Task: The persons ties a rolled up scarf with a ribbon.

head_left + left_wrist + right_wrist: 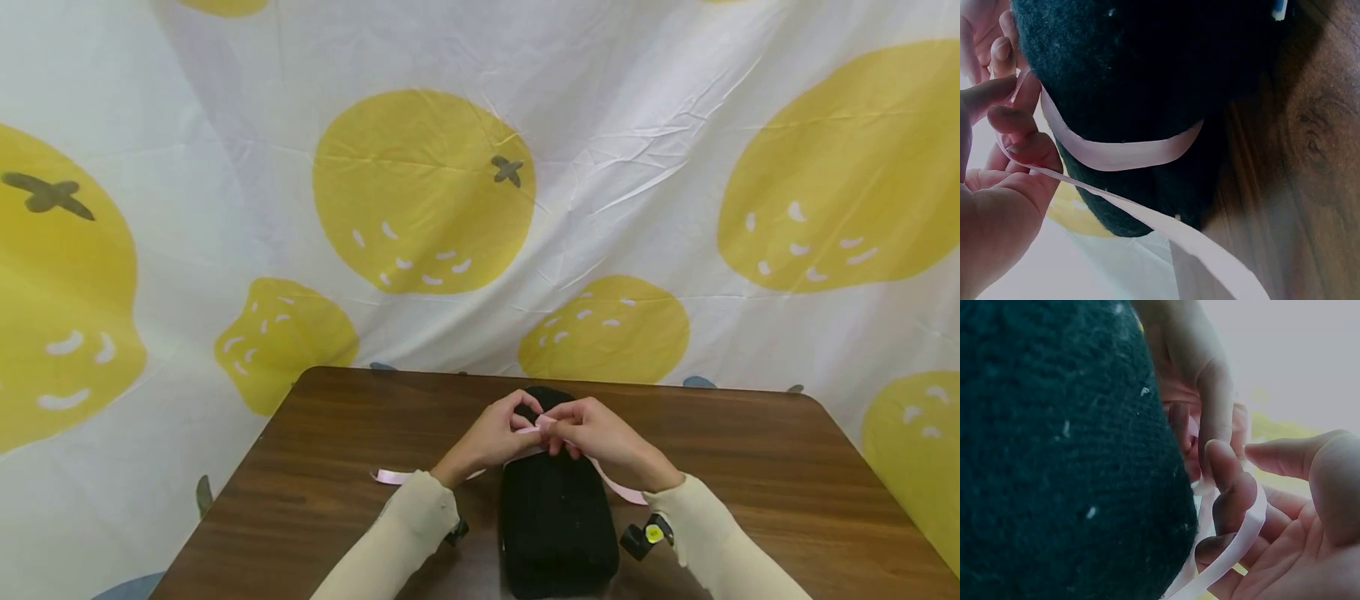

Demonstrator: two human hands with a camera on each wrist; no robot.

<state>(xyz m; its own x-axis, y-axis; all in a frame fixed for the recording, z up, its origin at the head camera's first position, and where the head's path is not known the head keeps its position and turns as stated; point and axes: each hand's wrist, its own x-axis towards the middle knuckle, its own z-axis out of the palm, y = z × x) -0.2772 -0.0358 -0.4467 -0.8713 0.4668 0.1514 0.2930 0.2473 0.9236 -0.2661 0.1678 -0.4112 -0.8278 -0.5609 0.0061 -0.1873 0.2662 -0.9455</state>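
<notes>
One pink ribbon [626,492] crossed a dark bundle [558,533] on a brown table [750,467].
Nearest, pale sleeves [397,529] flanked the bundle, a small black device [637,540] at the right wrist; beyond, the left hand [487,432] and right hand [603,433] met over its far part, fingers of each curled and pinching the ribbon. The wood-grained tabletop, its far corners rounded, ran back to a creased white cloth [615,175] printed with big yellow fruit. The left wrist view showed what the head view mostly hid: the ribbon banding the bundle's side, and a loose length slanting from the left hand. Only the right wrist view showed clearly the ribbon draped over the right hand's bent fingers, beside fuzzy, white-flecked fabric.
</notes>
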